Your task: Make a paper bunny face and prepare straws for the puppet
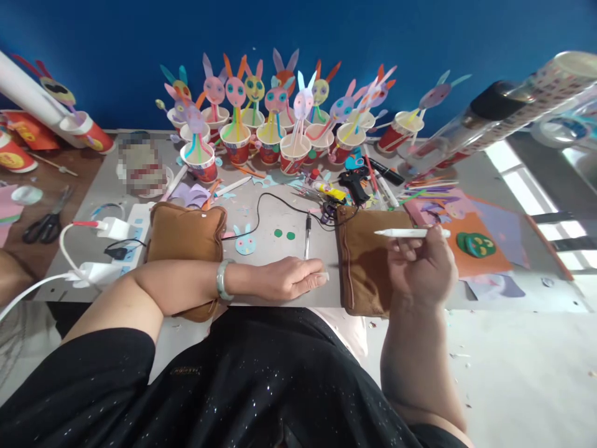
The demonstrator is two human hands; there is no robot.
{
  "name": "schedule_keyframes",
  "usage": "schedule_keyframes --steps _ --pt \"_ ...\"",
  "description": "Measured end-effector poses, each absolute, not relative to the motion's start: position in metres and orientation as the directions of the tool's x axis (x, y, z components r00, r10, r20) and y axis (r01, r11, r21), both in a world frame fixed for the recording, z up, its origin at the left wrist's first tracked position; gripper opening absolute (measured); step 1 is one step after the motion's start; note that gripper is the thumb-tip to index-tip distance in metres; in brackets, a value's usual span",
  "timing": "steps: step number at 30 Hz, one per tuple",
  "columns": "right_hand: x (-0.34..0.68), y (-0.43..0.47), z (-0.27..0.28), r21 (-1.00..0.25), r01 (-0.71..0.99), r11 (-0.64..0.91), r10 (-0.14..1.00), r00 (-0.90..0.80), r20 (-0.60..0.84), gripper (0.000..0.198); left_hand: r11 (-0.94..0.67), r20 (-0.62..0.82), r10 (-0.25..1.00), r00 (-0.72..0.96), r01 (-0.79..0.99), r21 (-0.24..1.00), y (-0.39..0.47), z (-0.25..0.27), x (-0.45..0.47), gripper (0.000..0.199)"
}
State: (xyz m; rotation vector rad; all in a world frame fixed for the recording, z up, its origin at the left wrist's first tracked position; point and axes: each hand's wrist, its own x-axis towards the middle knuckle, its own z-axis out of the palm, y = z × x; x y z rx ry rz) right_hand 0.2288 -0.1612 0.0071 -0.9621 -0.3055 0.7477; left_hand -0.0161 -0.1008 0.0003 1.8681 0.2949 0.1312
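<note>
My right hand (422,267) holds a white marker pen (401,233) raised over the right brown cushion (366,261), its tip pointing left. On the grey table my left hand (296,279) lies with curled fingers, and whatever may be inside them is hidden. A clear pen (308,233) lies just beyond that hand. Two small green paper discs (285,234) sit left of this pen. Farther left is a light-blue paper rabbit head (245,241) with pink eyes. My left forearm crosses the left brown cushion (186,233).
Paper cups (236,142) with straw-and-paper rabbits line the back. A black glue gun (355,185), its cord trailing left, lies among markers and scraps. Green paper pieces (476,244) rest on orange sheets at right. A power strip (135,233) and scissors (46,218) are at left.
</note>
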Motion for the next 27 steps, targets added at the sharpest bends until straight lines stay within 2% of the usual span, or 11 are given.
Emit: schedule_keyframes --steps 5,11,17,20,27 --pt "0.233 -0.163 -0.002 -0.827 -0.437 0.355 0.715 0.697 -0.061 0.031 -0.373 -0.082 0.21 0.974 0.157 0.914 -0.103 -0.001 -0.016 0.025" --pt "0.22 -0.171 -0.005 -0.909 -0.288 0.3 0.73 0.683 0.025 0.019 -0.296 -0.076 0.349 0.934 0.187 0.937 -0.099 -0.006 -0.016 0.027" --pt "0.198 -0.18 -0.002 -0.971 -0.126 0.205 0.785 0.613 0.086 0.033 -0.261 -0.096 0.367 0.925 0.201 0.944 -0.094 -0.003 -0.015 0.027" --pt "0.193 -0.183 -0.001 -0.977 -0.065 0.205 0.799 0.587 0.129 0.035 -0.276 -0.1 0.375 0.922 0.214 0.937 -0.094 -0.005 -0.014 0.027" --pt "0.186 -0.184 -0.003 -0.988 -0.056 0.146 0.835 0.543 0.093 0.041 -0.259 -0.108 0.376 0.92 0.216 0.941 -0.094 -0.003 -0.015 0.029"
